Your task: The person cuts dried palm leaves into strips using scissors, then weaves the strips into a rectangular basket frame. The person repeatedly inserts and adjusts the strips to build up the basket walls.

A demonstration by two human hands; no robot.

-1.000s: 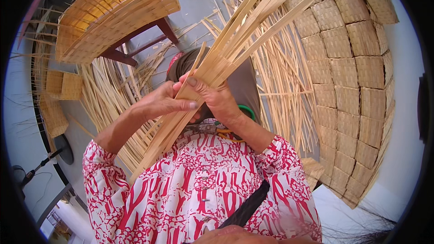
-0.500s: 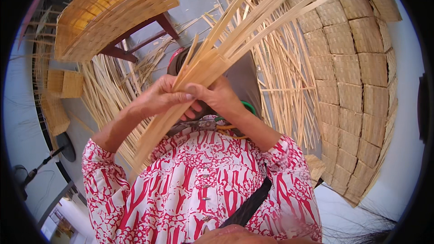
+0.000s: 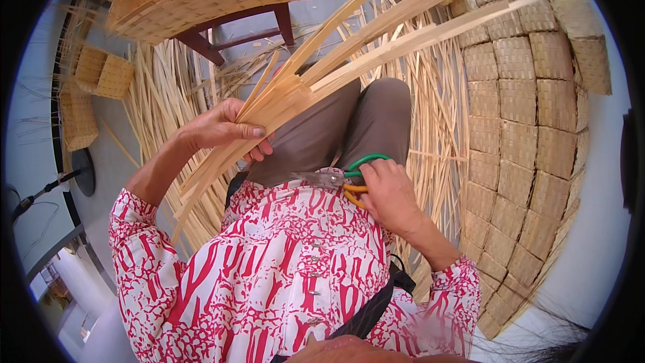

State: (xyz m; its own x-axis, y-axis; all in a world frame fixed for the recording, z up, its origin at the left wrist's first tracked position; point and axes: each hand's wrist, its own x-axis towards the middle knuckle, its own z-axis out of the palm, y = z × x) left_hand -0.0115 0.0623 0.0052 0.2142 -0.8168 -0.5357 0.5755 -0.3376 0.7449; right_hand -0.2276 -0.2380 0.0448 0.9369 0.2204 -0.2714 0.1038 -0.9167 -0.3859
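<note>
A bundle of flat pale bamboo strips (image 3: pixel 285 102) slants across in front of me, its long ends fanning out to the upper right. My left hand (image 3: pixel 225 129) is closed around the lower part of it, thumb on top. In my lap, against the patterned shirt, lies a pair of scissors (image 3: pixel 330 179) with one green and one orange handle loop, blades toward the left. My right hand (image 3: pixel 393 198) is closed on these loops; its fingertips are partly hidden.
Loose strips (image 3: pixel 437 121) cover the floor to the right and left of my legs. Woven bamboo pieces stand in stacked rows (image 3: pixel 517 134) at the right. A large woven basket (image 3: pixel 222 0) rests on a dark red stool (image 3: pixel 285 23) at the upper left, with smaller baskets (image 3: pixel 114 75) beyond.
My right hand has let go of the strip bundle and moved down right onto the scissors handles. The left hand keeps the bundle, shifted slightly left. The view has shifted.
</note>
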